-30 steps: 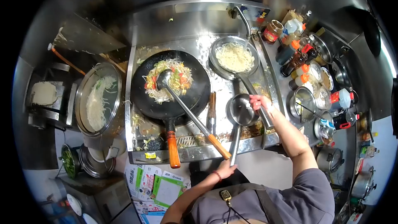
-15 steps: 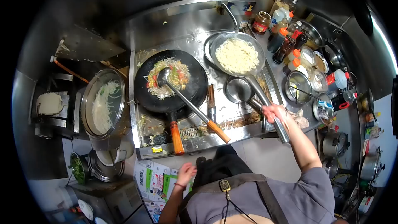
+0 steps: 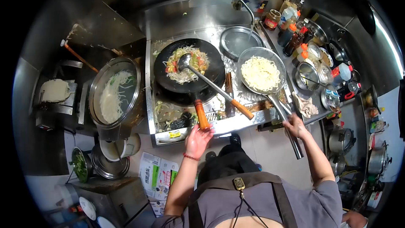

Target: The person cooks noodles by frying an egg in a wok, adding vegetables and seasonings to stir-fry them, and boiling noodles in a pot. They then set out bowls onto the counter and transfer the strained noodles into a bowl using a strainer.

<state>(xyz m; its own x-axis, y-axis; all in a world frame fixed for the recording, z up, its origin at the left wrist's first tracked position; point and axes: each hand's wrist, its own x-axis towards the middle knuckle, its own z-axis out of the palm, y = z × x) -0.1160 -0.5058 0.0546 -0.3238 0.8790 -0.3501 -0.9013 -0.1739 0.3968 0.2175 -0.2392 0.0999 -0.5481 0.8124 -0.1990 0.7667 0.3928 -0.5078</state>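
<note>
My left hand (image 3: 197, 142) is open, palm up, with its fingertips at the end of the wooden handle (image 3: 201, 115) of a black wok (image 3: 168, 78). Bean sprouts with red and green pieces (image 3: 198, 61) lie in the wok, and a ladle (image 3: 213, 85) rests in them, its wooden grip hanging toward the front edge. On the right, my right hand (image 3: 296, 127) is closed around the long metal handle of a strainer (image 3: 245, 83). Thick pale noodles (image 3: 260, 74) fill the strainer, which hides the small saucepan beneath it.
A round water basin (image 3: 224, 50) sits under the faucet (image 3: 249, 12). To the left, a large pot (image 3: 93, 107) holds white noodles. Sauce bottles (image 3: 291, 44), metal bowls (image 3: 307, 76) and a crumpled cloth (image 3: 307, 106) crowd the right counter. A dark brush-like tool (image 3: 229, 97) lies beside the wok.
My left hand has risen from beside my body to the wok handle. My right hand has brought the strainer of noodles toward me and to the right, uncovering the water basin.
</note>
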